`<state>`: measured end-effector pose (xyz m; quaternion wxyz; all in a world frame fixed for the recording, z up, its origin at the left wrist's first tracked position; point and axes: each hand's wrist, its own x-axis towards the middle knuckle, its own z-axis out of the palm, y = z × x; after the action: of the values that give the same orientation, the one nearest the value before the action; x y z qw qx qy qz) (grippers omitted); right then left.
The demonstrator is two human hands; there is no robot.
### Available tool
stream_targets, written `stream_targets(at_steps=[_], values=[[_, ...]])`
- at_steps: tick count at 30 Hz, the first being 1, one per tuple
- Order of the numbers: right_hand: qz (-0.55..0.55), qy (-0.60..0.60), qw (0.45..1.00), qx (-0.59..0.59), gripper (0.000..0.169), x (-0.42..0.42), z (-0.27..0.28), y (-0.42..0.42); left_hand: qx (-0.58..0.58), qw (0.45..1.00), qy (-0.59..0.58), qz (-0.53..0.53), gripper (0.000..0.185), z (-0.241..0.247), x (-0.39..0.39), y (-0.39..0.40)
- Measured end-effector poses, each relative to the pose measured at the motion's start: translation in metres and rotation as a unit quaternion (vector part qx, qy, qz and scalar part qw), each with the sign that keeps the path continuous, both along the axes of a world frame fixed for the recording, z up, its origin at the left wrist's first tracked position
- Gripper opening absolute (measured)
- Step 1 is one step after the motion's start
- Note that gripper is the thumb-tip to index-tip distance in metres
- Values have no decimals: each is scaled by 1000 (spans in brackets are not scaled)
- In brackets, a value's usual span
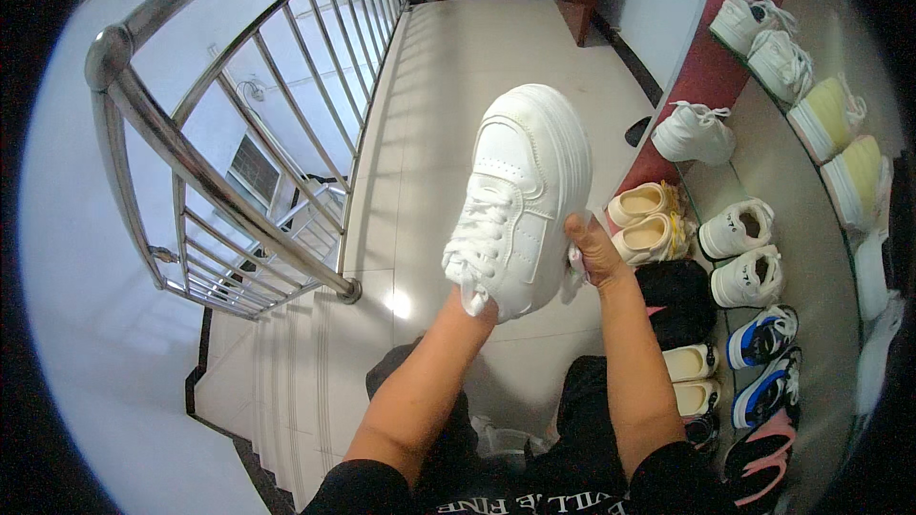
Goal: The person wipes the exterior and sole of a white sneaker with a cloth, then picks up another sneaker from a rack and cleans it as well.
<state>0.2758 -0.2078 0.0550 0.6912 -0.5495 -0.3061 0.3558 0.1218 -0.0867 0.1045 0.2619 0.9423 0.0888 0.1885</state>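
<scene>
A white leather sneaker [526, 193] with white laces is held up in front of me, its toe pointing away. My left hand [483, 306] reaches into the shoe's opening and supports it from inside; only the wrist shows, the fingers are hidden. At the right of the sole, my right hand [592, 250] grips a crumpled white wipe or cloth [572, 275], with a small pinkish patch on it. The thumb points up close to the sole's edge; whether it touches cannot be told.
On the right, a glass-shelved rack holds white sneakers [748, 279], cream shoes [651, 236], blue-and-black sneakers [766, 336] and yellow-and-white shoes [851, 172]. A steel stair railing [215, 193] and descending steps [286, 386] lie left. A clear plastic container [508, 438] sits between my knees.
</scene>
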Motion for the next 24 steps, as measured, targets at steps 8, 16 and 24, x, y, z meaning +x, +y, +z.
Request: stream_targets(at_steps=[8,16,24], values=[[-241,282,923,106,48,76,-11,-31,-535,841,-80,-13,51,-35,2,5],[-232,205,937,161,24,29,51,-12,-624,763,-159,-51,50,-74,-13,17],[-234,-165,953,100,18,-30,81,11,166,985,41,35,46,2,-3,-4]])
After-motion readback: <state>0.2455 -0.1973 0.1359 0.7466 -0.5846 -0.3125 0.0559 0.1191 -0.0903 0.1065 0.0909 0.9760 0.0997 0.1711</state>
